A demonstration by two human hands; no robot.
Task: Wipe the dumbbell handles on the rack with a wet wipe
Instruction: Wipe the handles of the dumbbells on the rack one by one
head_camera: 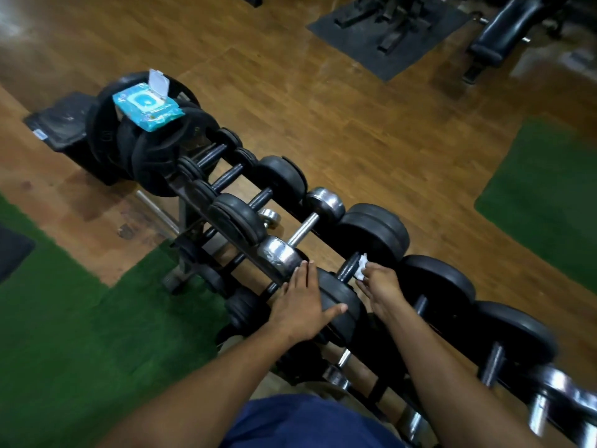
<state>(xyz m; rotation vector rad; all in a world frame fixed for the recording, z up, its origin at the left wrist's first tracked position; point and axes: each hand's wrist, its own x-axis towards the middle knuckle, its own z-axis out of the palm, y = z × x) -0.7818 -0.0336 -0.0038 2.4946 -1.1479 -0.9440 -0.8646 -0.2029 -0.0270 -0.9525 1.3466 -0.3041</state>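
Now a crumpled white wet wipe presses the dark dumbbell handle.

R hand presses wipe on dumbbell handle; L hand flat on plate.

The single head view looks forward and steeply down from above the person's forearms, close over the near end of the rack; the rack runs diagonally away to upper left; floor fills the far background.
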